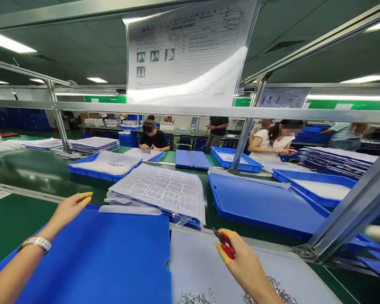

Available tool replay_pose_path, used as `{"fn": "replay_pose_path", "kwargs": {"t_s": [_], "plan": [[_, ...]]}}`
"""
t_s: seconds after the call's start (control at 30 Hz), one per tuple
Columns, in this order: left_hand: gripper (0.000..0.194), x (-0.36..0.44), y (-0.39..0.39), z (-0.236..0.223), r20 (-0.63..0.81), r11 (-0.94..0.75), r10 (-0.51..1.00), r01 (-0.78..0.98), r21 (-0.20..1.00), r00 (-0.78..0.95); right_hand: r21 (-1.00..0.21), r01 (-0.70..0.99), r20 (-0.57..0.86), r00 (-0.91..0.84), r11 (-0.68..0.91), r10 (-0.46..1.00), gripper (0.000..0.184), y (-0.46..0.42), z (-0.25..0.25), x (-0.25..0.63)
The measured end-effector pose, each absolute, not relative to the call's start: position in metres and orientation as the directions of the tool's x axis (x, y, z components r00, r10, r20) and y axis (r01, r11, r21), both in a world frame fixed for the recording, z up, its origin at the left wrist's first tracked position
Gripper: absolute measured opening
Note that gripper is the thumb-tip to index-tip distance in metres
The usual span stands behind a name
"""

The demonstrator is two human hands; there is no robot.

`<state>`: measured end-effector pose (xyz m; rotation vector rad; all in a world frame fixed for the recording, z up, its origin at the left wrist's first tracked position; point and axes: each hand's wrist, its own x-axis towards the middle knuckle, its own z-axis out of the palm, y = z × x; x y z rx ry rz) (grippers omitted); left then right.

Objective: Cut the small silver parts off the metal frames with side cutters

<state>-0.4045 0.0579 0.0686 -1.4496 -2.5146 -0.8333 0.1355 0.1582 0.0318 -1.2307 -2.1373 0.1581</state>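
Observation:
My left hand (66, 213), with yellow covers on its fingertips, reaches over the far left corner of a large blue tray (120, 257). Its fingers are stretched out and hold nothing; whether they touch the tray's edge I cannot tell. In my right hand (243, 257), also with yellow fingertip covers, are small red-handled pliers (225, 244), dark jaws pointing up and left. Below this hand lies a white sheet (194, 249) with heaps of small silvery metal parts (194, 297), partly hidden by my forearm.
Ahead sits a stack of clear-pocketed sheets (164, 185) on blue trays. Further blue trays (259, 198) stand right and at the back left. A metal post (354, 207) slants up at right; a rail (190, 110) crosses ahead, beneath a hanging paper (190, 55). Several people work beyond.

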Motion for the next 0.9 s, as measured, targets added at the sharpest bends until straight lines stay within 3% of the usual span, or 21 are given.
{"fn": "replay_pose_path", "kwargs": {"t_s": [0.07,0.17,0.27,0.43,0.6,0.77,0.9], "plan": [[0.049,-0.393,0.101,0.067,0.288,0.333,0.828,0.834,0.44,-0.482,-0.312,0.751,0.487,-0.4,0.582,0.777,0.035,0.187,0.04,0.106],[0.051,-0.384,0.148,0.061,0.253,0.301,0.861,0.844,0.445,-0.44,-0.153,0.819,0.371,-0.472,0.553,0.8,0.049,0.22,0.037,0.075],[0.052,-0.381,0.172,0.053,0.233,0.286,0.879,0.852,0.439,-0.416,-0.096,0.849,0.291,-0.475,0.519,0.831,0.055,0.243,0.025,0.068],[0.052,-0.374,0.181,0.05,0.251,0.229,0.9,0.877,0.422,-0.356,-0.173,0.85,0.3,-0.435,0.497,0.849,0.036,0.268,0.025,0.083],[0.053,-0.335,0.186,0.065,0.349,0.094,0.907,0.921,0.377,-0.236,-0.302,0.8,0.413,-0.38,0.518,0.828,0.036,0.292,0.058,0.08],[0.086,-0.265,0.185,0.085,0.399,-0.181,0.914,0.954,0.237,0.074,-0.382,0.719,0.594,-0.292,0.581,0.75,0.038,0.29,0.103,0.056],[0.096,-0.228,0.185,0.087,0.451,-0.246,0.876,0.962,0.119,0.168,-0.416,0.588,0.764,-0.188,0.694,0.618,0.033,0.252,0.132,0.05]]}}
